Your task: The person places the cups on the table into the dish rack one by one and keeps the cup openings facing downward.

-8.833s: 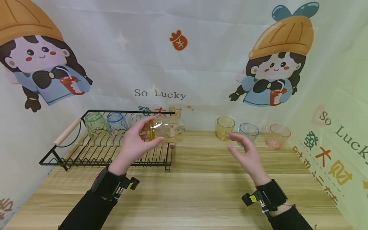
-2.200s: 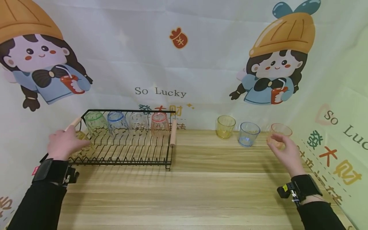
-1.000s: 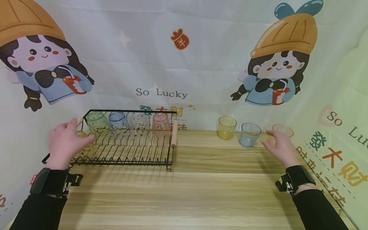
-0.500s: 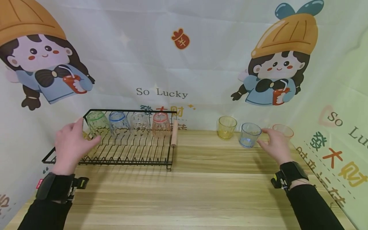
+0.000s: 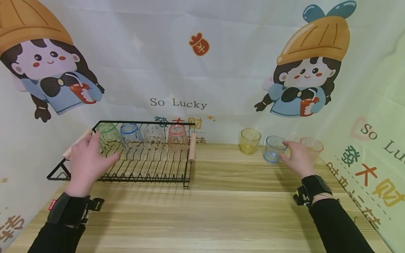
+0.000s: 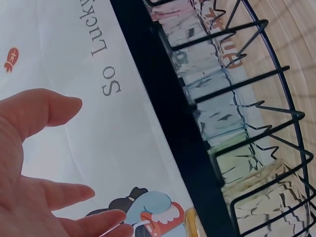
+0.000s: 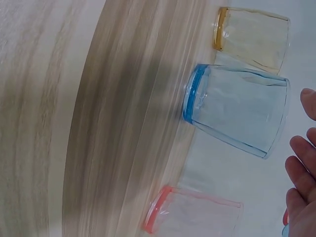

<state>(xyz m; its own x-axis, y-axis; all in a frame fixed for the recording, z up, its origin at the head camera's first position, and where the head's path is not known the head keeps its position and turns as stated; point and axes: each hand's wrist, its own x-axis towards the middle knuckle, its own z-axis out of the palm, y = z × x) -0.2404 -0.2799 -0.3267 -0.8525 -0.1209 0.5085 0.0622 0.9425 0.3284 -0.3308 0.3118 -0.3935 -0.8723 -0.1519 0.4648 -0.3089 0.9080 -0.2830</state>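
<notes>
My left hand [image 5: 87,163], thumb and fingers spread and holding nothing, hovers over the left front of the black wire rack [image 5: 139,180]. Behind it in the head view, a yellow glass is hidden; the left wrist view shows that yellow glass [image 6: 271,207] inside the rack. My right hand [image 5: 299,158] holds nothing either. Its fingertips are near the rim of a blue glass [image 5: 274,151] standing upright on the table; in the right wrist view the fingers [image 7: 300,173] sit just beyond the rim of the blue glass [image 7: 237,108].
Along the rack's back stand upside-down glasses: green [image 5: 108,135], blue [image 5: 131,135], clear [image 5: 154,135] and red [image 5: 178,137]. A yellow glass [image 5: 249,140] and a pink glass [image 5: 313,144] flank the blue one on the wooden table [image 5: 215,218]. A printed cloth [image 5: 227,70] hangs behind.
The yellow glass, held in my left hand at first, was put in the rack and let go; that hand then drifted right. My right hand moved left from the pink glass to the blue one.
</notes>
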